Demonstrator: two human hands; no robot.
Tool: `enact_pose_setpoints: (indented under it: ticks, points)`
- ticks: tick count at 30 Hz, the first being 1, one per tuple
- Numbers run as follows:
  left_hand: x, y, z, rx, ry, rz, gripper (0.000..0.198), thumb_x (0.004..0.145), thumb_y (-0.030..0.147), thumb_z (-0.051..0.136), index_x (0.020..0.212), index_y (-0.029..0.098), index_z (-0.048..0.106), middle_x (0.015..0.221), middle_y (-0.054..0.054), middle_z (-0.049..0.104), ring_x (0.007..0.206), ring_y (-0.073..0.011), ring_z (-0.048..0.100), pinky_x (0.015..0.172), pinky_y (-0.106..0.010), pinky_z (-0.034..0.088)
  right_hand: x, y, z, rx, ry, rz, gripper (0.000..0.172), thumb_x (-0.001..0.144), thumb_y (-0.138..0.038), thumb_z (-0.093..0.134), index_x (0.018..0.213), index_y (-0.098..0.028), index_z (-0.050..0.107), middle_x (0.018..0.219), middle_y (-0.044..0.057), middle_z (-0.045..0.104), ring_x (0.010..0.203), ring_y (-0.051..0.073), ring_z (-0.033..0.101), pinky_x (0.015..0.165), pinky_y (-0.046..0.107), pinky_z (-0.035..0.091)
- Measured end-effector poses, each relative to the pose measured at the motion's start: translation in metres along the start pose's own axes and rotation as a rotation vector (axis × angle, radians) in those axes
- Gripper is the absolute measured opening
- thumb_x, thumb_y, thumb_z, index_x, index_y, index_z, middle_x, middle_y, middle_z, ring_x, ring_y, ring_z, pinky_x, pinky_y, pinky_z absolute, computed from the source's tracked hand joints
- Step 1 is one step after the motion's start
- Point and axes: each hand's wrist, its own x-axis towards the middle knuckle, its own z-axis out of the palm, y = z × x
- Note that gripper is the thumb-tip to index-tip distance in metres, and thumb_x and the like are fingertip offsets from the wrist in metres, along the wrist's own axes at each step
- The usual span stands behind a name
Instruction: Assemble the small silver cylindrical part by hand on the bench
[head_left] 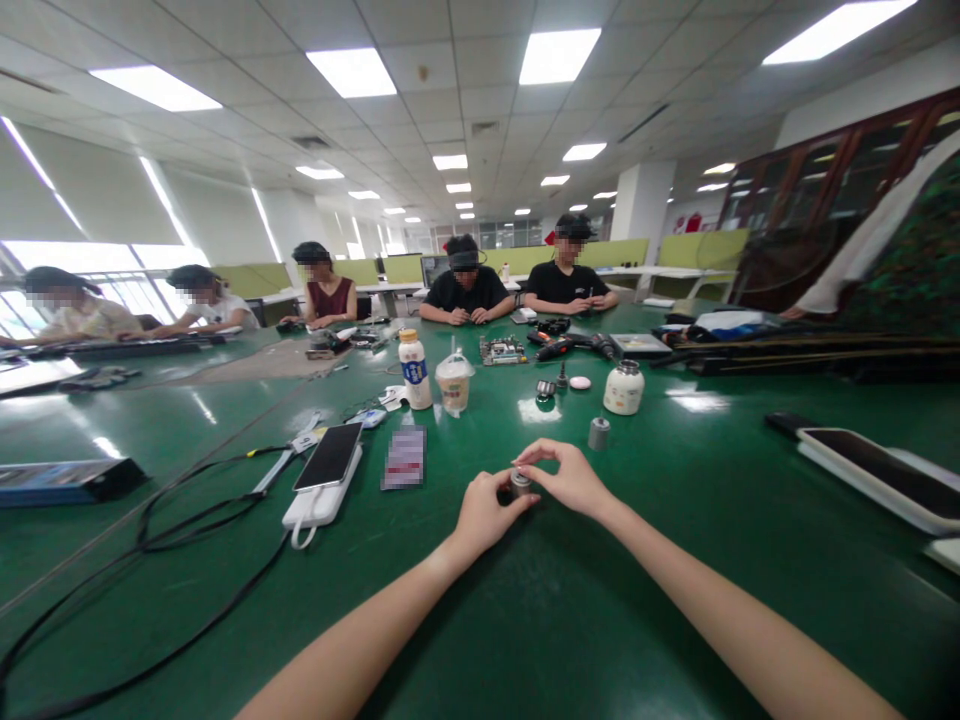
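Note:
Both of my hands meet at the middle of the green table. My left hand is curled around a small grey metal cylinder, gripping it from the left. My right hand pinches the same cylinder from the top and right, thumb and forefinger closed on it. A second small grey cylinder stands upright on the table just beyond my right hand. A white jar with a metal lid stands farther back.
A phone on a white power bank with black cables lies to the left. A milk bottle and a lidded cup stand behind it. Another phone lies at the right. Several people sit across the table, working with their hands.

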Motion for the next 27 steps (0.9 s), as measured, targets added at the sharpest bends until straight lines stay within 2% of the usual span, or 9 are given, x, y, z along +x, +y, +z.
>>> enact_pose_setpoints:
  ticks: [8, 13, 20, 24, 27]
  points:
    - [-0.001, 0.001, 0.001, 0.028, -0.006, 0.003, 0.027, 0.076, 0.044, 0.070, 0.093, 0.023, 0.072, 0.074, -0.001, 0.070, 0.072, -0.0194, 0.059, 0.064, -0.027, 0.041, -0.003, -0.006, 0.003, -0.082, 0.042, 0.019, 0.014, 0.073, -0.019, 0.069, 0.086, -0.021, 0.067, 0.077, 0.000, 0.073, 0.078, 0.019, 0.069, 0.078, 0.031, 0.050]
    - [-0.002, 0.002, 0.002, 0.042, -0.017, 0.005, 0.029, 0.074, 0.046, 0.071, 0.091, 0.023, 0.072, 0.073, -0.001, 0.067, 0.071, -0.0186, 0.059, 0.063, -0.026, 0.040, -0.005, -0.005, 0.005, -0.123, 0.098, 0.049, 0.019, 0.070, -0.023, 0.073, 0.088, -0.022, 0.067, 0.067, -0.002, 0.070, 0.070, 0.020, 0.068, 0.072, 0.030, 0.049]
    - [-0.002, 0.002, 0.003, 0.047, -0.010, -0.006, 0.029, 0.072, 0.047, 0.072, 0.085, 0.021, 0.071, 0.073, -0.001, 0.067, 0.072, -0.0188, 0.058, 0.063, -0.027, 0.040, -0.007, -0.003, 0.008, -0.110, 0.131, 0.062, 0.020, 0.068, -0.027, 0.074, 0.086, -0.022, 0.066, 0.062, -0.002, 0.068, 0.066, 0.020, 0.068, 0.066, 0.029, 0.050]
    - [-0.002, 0.004, 0.000, 0.025, -0.027, 0.015, 0.026, 0.075, 0.045, 0.072, 0.087, 0.022, 0.071, 0.073, 0.000, 0.069, 0.071, -0.0185, 0.058, 0.064, -0.027, 0.041, -0.002, -0.004, 0.004, -0.063, 0.142, 0.046, 0.022, 0.069, -0.030, 0.075, 0.085, -0.020, 0.064, 0.064, -0.001, 0.070, 0.068, 0.021, 0.070, 0.069, 0.030, 0.053]
    - [-0.002, 0.007, -0.001, 0.008, -0.034, 0.020, 0.027, 0.075, 0.045, 0.071, 0.092, 0.024, 0.072, 0.075, 0.000, 0.070, 0.073, -0.0186, 0.058, 0.066, -0.027, 0.041, 0.004, 0.002, -0.007, -0.044, 0.215, 0.054, 0.024, 0.072, -0.037, 0.072, 0.086, -0.019, 0.062, 0.075, 0.004, 0.074, 0.077, 0.023, 0.072, 0.077, 0.034, 0.053]
